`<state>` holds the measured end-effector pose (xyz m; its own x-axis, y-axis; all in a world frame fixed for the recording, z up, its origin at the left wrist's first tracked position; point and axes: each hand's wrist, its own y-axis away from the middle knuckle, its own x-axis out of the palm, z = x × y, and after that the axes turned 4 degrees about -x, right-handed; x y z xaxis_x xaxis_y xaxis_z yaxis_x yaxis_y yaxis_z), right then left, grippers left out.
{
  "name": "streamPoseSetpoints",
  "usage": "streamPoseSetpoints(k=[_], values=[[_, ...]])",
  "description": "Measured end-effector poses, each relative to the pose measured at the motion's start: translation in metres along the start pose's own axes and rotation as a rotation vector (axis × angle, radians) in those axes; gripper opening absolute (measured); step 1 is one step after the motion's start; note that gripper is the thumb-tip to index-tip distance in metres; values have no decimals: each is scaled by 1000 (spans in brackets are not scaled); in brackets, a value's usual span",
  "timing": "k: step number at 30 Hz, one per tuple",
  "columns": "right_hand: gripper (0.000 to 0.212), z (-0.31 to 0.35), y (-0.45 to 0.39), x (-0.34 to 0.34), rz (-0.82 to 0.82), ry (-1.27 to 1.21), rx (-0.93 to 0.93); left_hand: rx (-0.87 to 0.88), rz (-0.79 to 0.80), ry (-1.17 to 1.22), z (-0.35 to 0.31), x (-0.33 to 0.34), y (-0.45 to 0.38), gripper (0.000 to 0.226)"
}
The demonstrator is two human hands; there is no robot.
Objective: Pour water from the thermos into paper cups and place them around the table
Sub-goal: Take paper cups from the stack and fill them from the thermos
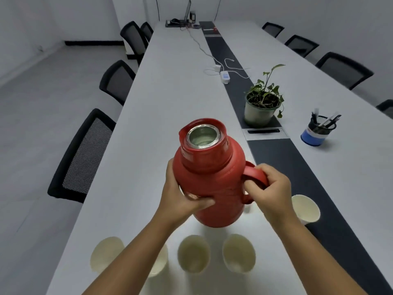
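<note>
While uncapped, thermos (209, 177) between hands.

The thermos (209, 177) is red with a silver metal mouth. The paper cups (194, 253) in front of it are cream-white. The table (170, 92) is pale grey-white with a dark strip (282, 158) beside the thermos. Beyond it, the plant (265, 90) is green in a whitish pot. The pen holder (318, 130) is black mesh over blue and white. The chairs (83, 154) are black mesh.
</note>
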<state>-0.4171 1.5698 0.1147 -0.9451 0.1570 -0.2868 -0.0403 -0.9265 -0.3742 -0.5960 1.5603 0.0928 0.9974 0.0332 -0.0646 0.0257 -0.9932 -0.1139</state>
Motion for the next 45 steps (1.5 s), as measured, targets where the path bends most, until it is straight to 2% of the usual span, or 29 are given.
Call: streamPoseSetpoints(k=[5, 9, 14, 20, 25, 29, 39, 45], values=[[25, 45, 20, -59, 13, 74, -124, 0, -52, 129, -29, 46, 44, 77], [9, 57, 52, -98, 32, 177, -81, -85, -57, 203, -23, 84, 88, 76], [25, 51, 96, -129, 79, 320, -2, -254, -27, 298, 0, 122, 138, 75], [22, 27, 135, -136, 158, 441, 171, -461, 1, 430, 29, 148, 181, 80], [24, 16, 143, -135, 228, 533, 213, -620, -4, 488, 45, 160, 195, 94], [15, 14, 142, -135, 284, 601, 236, -691, 25, 542, 48, 164, 199, 92], [11, 16, 137, -128, 353, 720, 288, -723, 103, 623, 62, 164, 199, 72], [12, 20, 128, -123, 398, 765, 270, -710, 111, 660, 64, 165, 198, 72]])
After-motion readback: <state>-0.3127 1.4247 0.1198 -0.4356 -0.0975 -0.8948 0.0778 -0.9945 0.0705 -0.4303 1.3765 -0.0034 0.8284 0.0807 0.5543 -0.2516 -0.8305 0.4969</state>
